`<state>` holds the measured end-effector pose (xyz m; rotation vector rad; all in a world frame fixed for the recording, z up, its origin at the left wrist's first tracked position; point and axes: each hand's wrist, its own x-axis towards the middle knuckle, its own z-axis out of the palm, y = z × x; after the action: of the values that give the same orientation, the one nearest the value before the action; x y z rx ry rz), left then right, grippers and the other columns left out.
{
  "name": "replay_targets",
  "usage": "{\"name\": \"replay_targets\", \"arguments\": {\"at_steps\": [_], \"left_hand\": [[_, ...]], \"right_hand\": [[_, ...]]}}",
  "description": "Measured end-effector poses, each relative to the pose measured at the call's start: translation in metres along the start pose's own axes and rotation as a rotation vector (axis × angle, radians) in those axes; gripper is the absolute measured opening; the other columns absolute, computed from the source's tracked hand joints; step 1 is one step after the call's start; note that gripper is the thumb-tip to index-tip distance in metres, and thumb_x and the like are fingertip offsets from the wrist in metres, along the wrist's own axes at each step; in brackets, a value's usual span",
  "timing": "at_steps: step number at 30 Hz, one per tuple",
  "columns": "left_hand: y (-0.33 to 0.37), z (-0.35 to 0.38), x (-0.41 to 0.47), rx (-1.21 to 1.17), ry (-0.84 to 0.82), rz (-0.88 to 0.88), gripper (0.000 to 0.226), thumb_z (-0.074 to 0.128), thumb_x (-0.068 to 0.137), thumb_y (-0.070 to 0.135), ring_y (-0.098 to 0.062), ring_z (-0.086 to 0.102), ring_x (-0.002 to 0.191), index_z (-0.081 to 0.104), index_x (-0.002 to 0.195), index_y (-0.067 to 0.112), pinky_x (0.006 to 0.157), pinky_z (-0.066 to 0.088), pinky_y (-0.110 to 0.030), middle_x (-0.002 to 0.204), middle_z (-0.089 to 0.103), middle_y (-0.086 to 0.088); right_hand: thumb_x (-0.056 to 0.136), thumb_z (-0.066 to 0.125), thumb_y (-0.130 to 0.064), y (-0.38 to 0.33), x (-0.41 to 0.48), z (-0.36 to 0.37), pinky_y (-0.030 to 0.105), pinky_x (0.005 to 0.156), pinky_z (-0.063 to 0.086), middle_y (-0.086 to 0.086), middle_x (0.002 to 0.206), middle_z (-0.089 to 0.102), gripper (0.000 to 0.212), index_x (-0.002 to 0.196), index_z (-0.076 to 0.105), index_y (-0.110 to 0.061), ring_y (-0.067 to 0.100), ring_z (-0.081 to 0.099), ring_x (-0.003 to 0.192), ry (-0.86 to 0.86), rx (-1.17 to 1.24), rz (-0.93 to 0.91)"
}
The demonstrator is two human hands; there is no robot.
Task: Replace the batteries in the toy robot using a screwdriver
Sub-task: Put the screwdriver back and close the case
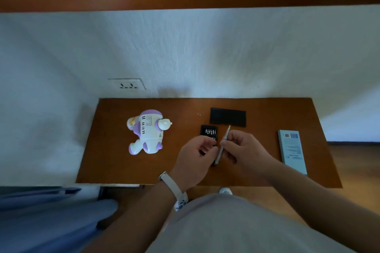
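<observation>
toy robot (148, 131) lies flat on the left half of the desk (185, 109). right hand (244, 148) pinches the screwdriver (219, 155) over the bit tray (208, 132) at desk centre. left hand (193, 158) has its fingers curled; what they hold, if anything, cannot be told.

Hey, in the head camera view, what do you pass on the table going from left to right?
toy robot → left hand → screwdriver → right hand → light blue box. The bit tray and lid overlap the hands, so they are left out.
</observation>
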<state>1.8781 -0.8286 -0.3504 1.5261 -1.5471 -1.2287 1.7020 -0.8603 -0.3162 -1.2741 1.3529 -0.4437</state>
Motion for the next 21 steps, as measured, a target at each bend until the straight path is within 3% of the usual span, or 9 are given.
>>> {"name": "replay_targets", "arguments": {"at_steps": [3, 6, 9, 15, 21], "left_hand": [[0.009, 0.009, 0.005, -0.015, -0.043, 0.050, 0.003, 0.061, 0.094, 0.040, 0.002, 0.063, 0.084, 0.061, 0.095, 0.042, 0.072, 0.049, -0.010, 0.084, 0.068, 0.019], [0.013, 0.014, 0.007, 0.016, -0.078, 0.070, 0.013, 0.054, 0.086, 0.053, -0.002, 0.067, 0.084, 0.063, 0.089, 0.045, 0.073, 0.052, -0.012, 0.089, 0.072, 0.020], [0.016, 0.019, 0.009, 0.040, -0.110, 0.079, 0.007, 0.059, 0.092, 0.043, -0.001, 0.068, 0.080, 0.064, 0.089, 0.045, 0.070, 0.050, -0.009, 0.088, 0.072, 0.020], [0.019, 0.026, 0.012, 0.094, -0.120, 0.057, 0.018, 0.063, 0.097, 0.027, 0.005, 0.063, 0.075, 0.061, 0.088, 0.042, 0.066, 0.047, -0.007, 0.080, 0.067, 0.025], [0.013, 0.023, 0.014, 0.136, -0.117, 0.048, 0.019, 0.064, 0.096, 0.025, -0.004, 0.063, 0.078, 0.063, 0.089, 0.042, 0.067, 0.053, -0.020, 0.077, 0.065, 0.018]], "right_hand": [[0.096, 0.060, -0.026, 0.002, -0.002, -0.009, 0.019, 0.057, 0.051, 0.001, 0.071, 0.071, 0.015, 0.084, 0.066, -0.021, 0.010, 0.061, 0.059, -0.002, 0.027, -0.017], [0.095, 0.062, -0.028, 0.005, -0.004, -0.016, 0.017, 0.058, 0.051, 0.001, 0.072, 0.072, 0.013, 0.084, 0.067, -0.023, 0.008, 0.063, 0.059, -0.001, 0.021, -0.035], [0.093, 0.064, -0.030, 0.011, -0.006, -0.021, 0.017, 0.059, 0.051, 0.001, 0.073, 0.072, 0.012, 0.084, 0.068, -0.023, 0.009, 0.064, 0.061, -0.001, 0.022, -0.035], [0.096, 0.059, -0.028, 0.018, -0.005, -0.036, 0.015, 0.058, 0.052, -0.001, 0.073, 0.071, 0.012, 0.090, 0.067, -0.024, 0.010, 0.065, 0.063, 0.103, 0.109, -0.064], [0.096, 0.060, -0.022, 0.016, 0.001, -0.045, 0.016, 0.059, 0.052, -0.001, 0.073, 0.071, 0.012, 0.089, 0.069, -0.021, 0.009, 0.066, 0.063, 0.092, 0.120, -0.046]]}}
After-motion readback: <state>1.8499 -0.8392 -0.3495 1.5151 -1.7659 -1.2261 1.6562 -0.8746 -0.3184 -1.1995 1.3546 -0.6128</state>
